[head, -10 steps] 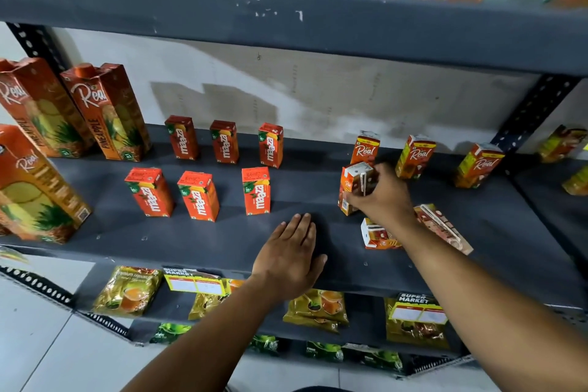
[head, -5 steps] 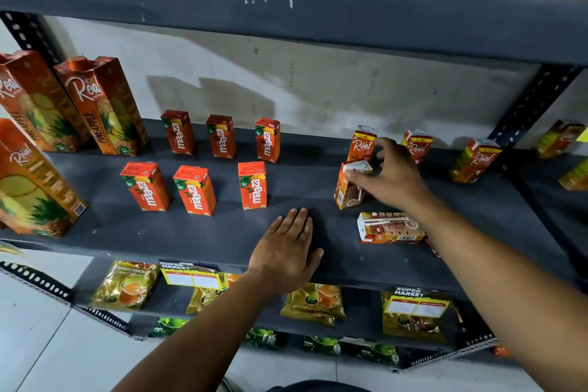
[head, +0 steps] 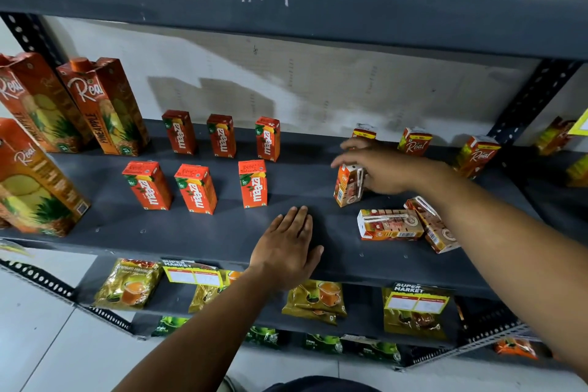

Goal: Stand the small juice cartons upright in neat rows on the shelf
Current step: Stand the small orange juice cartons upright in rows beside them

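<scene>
Standing tall at the far left are big pineapple cartons (head: 105,105), then six small Maaza cartons (head: 195,189) in two rows. Left hand (head: 286,248) lies flat and wide on the shelf (head: 191,238) near its front edge. Right hand (head: 378,168) spreads wide, touching one upright Real carton (head: 348,184). Two fallen cartons (head: 389,224) lie nearer, right of bare shelf room.

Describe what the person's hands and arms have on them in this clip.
Nothing is worn: the left hand and right hand are bare, with no gloves, rings or watch visible. Both forearms are uncovered up to the frame edge, no sleeves showing.
</scene>
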Motion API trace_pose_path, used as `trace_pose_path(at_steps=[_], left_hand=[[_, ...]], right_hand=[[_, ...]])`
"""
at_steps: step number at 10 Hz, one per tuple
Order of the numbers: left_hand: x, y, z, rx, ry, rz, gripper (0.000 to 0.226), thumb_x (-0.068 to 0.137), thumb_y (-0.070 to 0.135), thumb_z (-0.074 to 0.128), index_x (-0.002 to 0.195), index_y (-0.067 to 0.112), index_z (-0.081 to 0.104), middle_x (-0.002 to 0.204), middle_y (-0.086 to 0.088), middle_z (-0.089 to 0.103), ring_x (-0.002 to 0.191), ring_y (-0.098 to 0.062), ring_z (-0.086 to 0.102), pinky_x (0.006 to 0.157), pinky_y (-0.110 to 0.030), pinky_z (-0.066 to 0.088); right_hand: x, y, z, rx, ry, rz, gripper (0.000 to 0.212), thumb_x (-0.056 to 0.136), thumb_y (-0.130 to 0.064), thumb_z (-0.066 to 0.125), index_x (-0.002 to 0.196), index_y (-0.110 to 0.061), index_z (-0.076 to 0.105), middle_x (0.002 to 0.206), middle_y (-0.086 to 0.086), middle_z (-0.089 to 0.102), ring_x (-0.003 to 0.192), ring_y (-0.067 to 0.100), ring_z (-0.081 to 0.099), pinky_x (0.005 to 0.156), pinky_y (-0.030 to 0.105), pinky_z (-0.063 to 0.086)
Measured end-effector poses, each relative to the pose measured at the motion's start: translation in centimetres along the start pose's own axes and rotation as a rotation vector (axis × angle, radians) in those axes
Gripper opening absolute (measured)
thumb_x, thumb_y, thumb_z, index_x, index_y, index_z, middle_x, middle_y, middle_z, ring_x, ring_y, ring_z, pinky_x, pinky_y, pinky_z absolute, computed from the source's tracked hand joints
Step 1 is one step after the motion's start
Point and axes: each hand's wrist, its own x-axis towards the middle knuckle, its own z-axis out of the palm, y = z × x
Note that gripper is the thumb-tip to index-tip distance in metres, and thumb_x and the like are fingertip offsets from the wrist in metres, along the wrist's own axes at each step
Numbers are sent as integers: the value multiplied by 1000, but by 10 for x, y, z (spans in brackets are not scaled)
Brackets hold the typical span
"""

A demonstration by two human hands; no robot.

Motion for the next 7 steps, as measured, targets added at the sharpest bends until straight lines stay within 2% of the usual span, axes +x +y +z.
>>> trace_pose_path(at_steps=[1, 2, 3, 4, 5, 6, 7], left_hand=[[0, 0, 0, 2, -8, 1, 71, 97, 54, 13, 152, 9, 6, 162, -9, -2, 147, -21, -7, 120, -38, -1], [1, 0, 0, 9, -9, 0, 71, 97, 54, 13, 152, 9, 6, 162, -9, -2, 148, -21, -7, 120, -38, 0], [1, 0, 0, 13, -14, -1, 71, 97, 54, 13, 152, 9, 6, 162, -8, -2, 147, -21, -7, 120, -38, 0], [1, 0, -1, 14, -24, -2, 71, 97, 53, 13, 151, 9, 5, 162, -8, -3, 147, -20, -8, 120, -39, 1], [0, 1, -2, 10, -19, -2, 71, 97, 53, 13, 151, 9, 5, 162, -9, -3, 147, -20, -7, 120, -39, 1], [1, 1, -1, 9, -17, -2, 71, 97, 54, 14, 151, 8, 6, 162, -9, -2, 148, -21, -7, 120, -38, 1], [0, 2, -2, 9, -16, -1, 71, 97, 54, 14, 151, 8, 7, 162, -9, -2, 148, -21, -6, 120, -39, 1]], right_hand=[[-1, -2, -3, -10, -60, -29, 45, 84, -8, 62, 126, -25, 57, 150, 10, 40, 140, 33, 35, 112, 45, 35], [4, -1, -9, -194, -74, -120, 43, 89, -18, 59, 132, -17, 55, 145, 12, 46, 135, 35, 41, 110, 46, 37], [7, -1, -14, -282, -39, -102, 55, 90, -20, 62, 142, -20, 44, 155, 6, 36, 140, 28, 35, 113, 41, 33], [13, 2, -16, -280, 36, -31, 59, 84, -47, 64, 135, -21, 47, 134, 7, 56, 114, 28, 55, 89, 38, 47], [15, -3, -10, -303, 68, 84, 55, 84, -63, 54, 117, -20, 55, 107, 4, 62, 91, 25, 59, 73, 35, 47], [15, -11, -3, -335, 130, 209, 62, 80, -77, 40, 78, -17, 56, 74, 3, 56, 70, 20, 58, 67, 35, 48], [14, -15, 1, -315, 179, 259, 64, 79, -80, 38, 64, -19, 48, 68, 3, 53, 66, 19, 55, 64, 33, 47]])
